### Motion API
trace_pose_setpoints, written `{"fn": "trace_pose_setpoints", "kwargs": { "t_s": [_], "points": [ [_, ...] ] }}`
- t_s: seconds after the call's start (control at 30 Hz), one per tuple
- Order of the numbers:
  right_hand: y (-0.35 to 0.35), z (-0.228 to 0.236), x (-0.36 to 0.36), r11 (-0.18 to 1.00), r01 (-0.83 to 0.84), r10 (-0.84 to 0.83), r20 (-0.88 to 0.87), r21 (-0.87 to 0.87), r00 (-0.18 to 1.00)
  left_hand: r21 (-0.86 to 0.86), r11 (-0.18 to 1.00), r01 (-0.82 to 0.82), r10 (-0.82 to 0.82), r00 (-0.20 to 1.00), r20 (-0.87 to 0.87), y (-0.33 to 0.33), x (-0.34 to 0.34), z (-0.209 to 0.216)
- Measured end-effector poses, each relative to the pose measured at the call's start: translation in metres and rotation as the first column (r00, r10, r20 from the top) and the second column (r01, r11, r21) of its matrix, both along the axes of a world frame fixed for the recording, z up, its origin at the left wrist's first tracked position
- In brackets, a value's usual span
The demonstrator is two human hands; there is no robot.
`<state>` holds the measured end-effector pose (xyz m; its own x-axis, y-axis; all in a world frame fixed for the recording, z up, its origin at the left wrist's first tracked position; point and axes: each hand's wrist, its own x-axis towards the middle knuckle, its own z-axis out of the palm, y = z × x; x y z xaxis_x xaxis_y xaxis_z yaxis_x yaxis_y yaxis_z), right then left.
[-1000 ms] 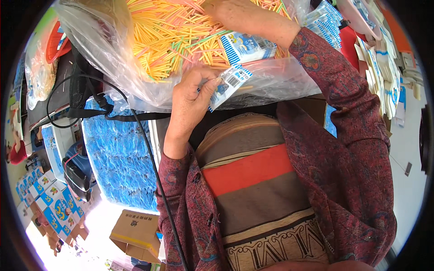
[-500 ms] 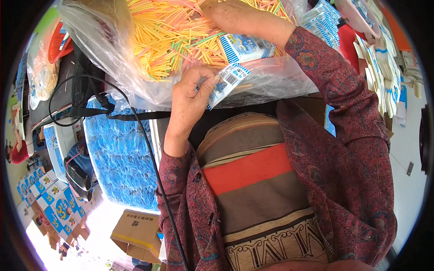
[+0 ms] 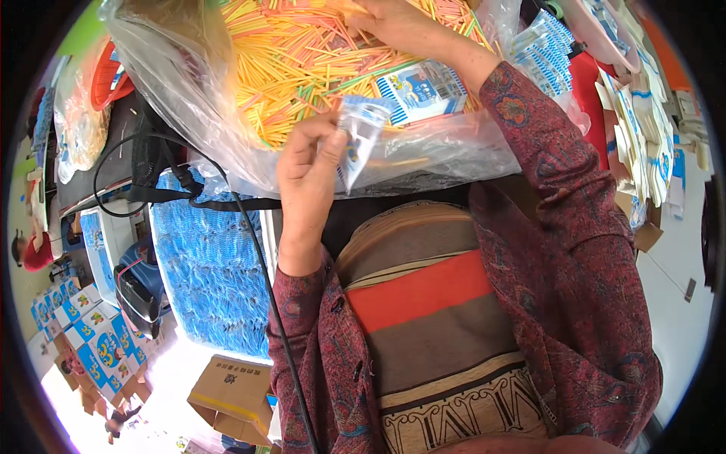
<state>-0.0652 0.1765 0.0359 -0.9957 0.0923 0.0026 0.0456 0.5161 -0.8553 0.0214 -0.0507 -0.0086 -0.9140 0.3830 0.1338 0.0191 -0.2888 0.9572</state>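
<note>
My left hand (image 3: 308, 181) pinches a small blue-and-white plastic packet (image 3: 363, 140) between thumb and fingers, held upright at the near edge of a heap of thin yellow, pink and green sticks (image 3: 302, 68). The heap lies in a large clear plastic bag (image 3: 162, 45). Over the heap's far side my right hand (image 3: 397, 26) has its fingers curled in among the sticks; what they grip, if anything, I cannot make out at the top edge. Below my right wrist, more flat blue-and-white packets (image 3: 423, 87) rest on the sticks.
Left of me stands a white crate of blue-striped packets (image 3: 212, 265), with a black cable (image 3: 253, 242) hanging across it. An open cardboard box (image 3: 231, 393) is on the floor. Striped packets (image 3: 544, 53) and a pink basin (image 3: 601, 30) are at the far right.
My left hand has tilted the packet more upright, its top now away from me. My right hand has shifted slightly right, and more of its fingers show.
</note>
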Motion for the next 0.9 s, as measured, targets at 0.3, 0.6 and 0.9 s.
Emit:
{"fn": "trace_pose_setpoints", "kwargs": {
  "t_s": [0.3,0.6,0.9],
  "points": [
    [-0.022,-0.001,0.004,0.451,0.128,0.04,0.164,-0.883,0.986,0.651,0.735,-0.188,-0.122,0.908,0.4,0.044,-0.039,0.022],
    [-0.054,-0.013,0.031,0.441,-0.04,-0.083,-0.085,-0.896,0.993,0.771,0.625,-0.121,-0.205,0.928,0.311,0.068,-0.055,0.012],
    [-0.044,-0.006,0.025,0.581,-0.19,-0.019,-0.247,-0.791,0.969,0.709,0.687,-0.161,-0.162,0.917,0.365,0.058,-0.051,0.025]
  ]
}}
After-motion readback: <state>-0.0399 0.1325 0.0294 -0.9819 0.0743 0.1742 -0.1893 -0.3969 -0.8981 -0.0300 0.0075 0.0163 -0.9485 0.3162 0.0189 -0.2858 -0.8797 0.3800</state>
